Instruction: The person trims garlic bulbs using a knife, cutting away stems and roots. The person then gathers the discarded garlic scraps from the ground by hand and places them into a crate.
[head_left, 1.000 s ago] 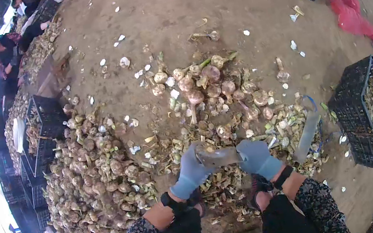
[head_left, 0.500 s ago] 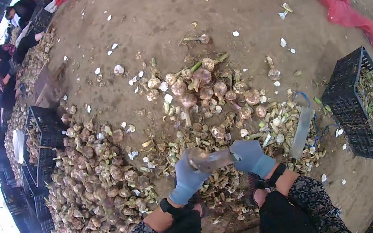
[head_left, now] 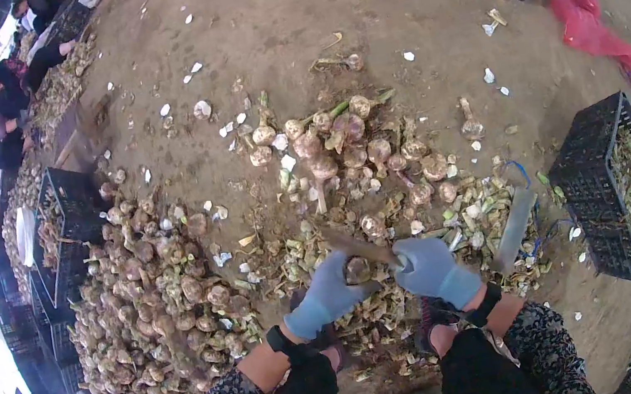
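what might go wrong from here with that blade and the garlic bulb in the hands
The blade in the right hand sits very near the left hand, so a slip could perhaps nick the glove or fingers. The garlic bulb is rounded and might twist in the left hand's grasp. If dropped, it could land among the loose scraps below.

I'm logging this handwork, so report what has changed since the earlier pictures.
The flat grey-brown blade in the blue-gloved right hand has tilted, its free end swinging forward, away from the body. The round brownish garlic bulb in the blue-gloved left hand now shows more clearly. Nothing was visibly released. The large garlic heap and right-side black plastic crate stayed put.
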Available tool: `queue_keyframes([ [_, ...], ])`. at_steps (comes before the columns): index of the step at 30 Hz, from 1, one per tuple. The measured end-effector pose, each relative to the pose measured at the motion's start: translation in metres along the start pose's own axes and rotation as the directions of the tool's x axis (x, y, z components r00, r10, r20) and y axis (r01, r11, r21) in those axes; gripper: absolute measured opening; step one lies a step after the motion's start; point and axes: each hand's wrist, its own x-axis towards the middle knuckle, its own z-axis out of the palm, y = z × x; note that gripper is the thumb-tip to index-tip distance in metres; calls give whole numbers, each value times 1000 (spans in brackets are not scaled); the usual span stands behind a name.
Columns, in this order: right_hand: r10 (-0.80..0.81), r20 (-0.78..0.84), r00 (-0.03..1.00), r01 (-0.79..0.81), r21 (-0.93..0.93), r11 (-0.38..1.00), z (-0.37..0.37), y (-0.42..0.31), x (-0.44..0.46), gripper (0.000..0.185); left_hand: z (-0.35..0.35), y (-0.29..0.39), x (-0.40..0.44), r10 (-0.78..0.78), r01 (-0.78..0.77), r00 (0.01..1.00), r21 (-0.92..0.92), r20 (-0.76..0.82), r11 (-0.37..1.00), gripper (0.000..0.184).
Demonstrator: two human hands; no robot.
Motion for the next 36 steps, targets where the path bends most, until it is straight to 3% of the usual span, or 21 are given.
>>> queue_keyframes([
  [1, -35, 15, 999, 35, -26, 999, 1, -3, -1, 22, 2, -3, 2, -26, 32, 999, -170, 37, 985, 45],
  [3, -57, 27, 998, 59, -77, 995, 5, -1, -5, 22, 15, -27, 3, 66, -60, 998, -242, 18, 968, 51],
  [5, -82, -2, 997, 80, -151, 985, 5, -5, -12, 20, 31, -41, 0, -27, -30, 995, -534, -99, 845, 59],
  [6, -79, -2, 997, 78, -152, 985, 9, -4, -15, 20, 29, -35, 1, -27, -30, 995, -536, -97, 844, 59],
  [8, -186, -88, 979, 174, -128, 976, 17, -3, -19, 24, 23, -16, 3, -266, 180, 961, -907, 79, 381, 67],
  [9, -186, -91, 978, 173, -128, 977, 19, -5, -19, 24, 25, -13, 3, -265, 180, 961, -906, 79, 383, 67],
  [10, -184, -96, 978, 165, -181, 970, 22, -8, -19, 24, 27, -10, 3, -285, 174, 958, -719, -35, 673, 65],
  [11, -183, -99, 978, 156, -234, 960, 23, -10, -20, 24, 30, -13, 0, -276, 170, 957, -591, -93, 789, 64],
  [12, -184, -100, 978, 157, -233, 960, 23, -10, -19, 24, 33, -16, -3, -265, 175, 952, -443, -150, 879, 63],
  [14, -40, -41, 998, 29, -239, 971, 20, -5, -16, 17, 46, -37, -13, 47, -137, 941, -251, -335, 958, 61],
  [15, -43, -43, 998, 31, -241, 970, 25, 15, -15, 17, 40, -24, -14, 50, -140, 940, -249, -337, 958, 61],
  [17, 300, -81, 951, -309, -343, 887, 33, 69, -10, 19, 25, 19, -16, -147, -2, 932, -409, -332, 912, 53],
  [18, 293, -83, 953, -303, -344, 889, 23, 68, -11, 19, 23, 24, -16, -184, -30, 934, -581, -306, 813, 52],
  [21, 209, -254, 944, -257, -174, 951, -1, 45, -21, 21, 5, 27, -11, -55, -58, 964, -405, -261, 912, 55],
  [23, 96, -248, 964, -114, -58, 992, -4, 30, -16, 21, 4, 24, -10, -112, -12, 970, -508, -213, 861, 48],
  [25, 14, -169, 986, -39, -142, 989, -3, 16, -8, 21, 2, 17, -8, 97, -98, 984, 2, -149, 995, 41],
  [27, -34, 7, 999, 35, -85, 996, 0, -1, -4, 21, 7, 16, -15, 124, -102, 982, 149, -144, 984, 28],
  [29, -74, 5, 997, 74, -67, 995, 1, -10, -1, 21, 9, 9, -18, 92, -182, 978, 550, 187, 815, 29],
  [31, -59, 164, 985, 73, -79, 994, 1, -11, 3, 21, 13, 1, -17, 111, -240, 961, 561, 254, 792, 36],
  [33, -56, 210, 976, 78, -100, 992, 0, -7, 6, 21, 24, -16, -15, 320, -401, 915, 624, 245, 671, 37],
  [36, 9, 294, 956, 54, -203, 978, 0, 24, 6, 22, 13, 0, -19, 272, -388, 922, 693, 277, 608, 33],
])
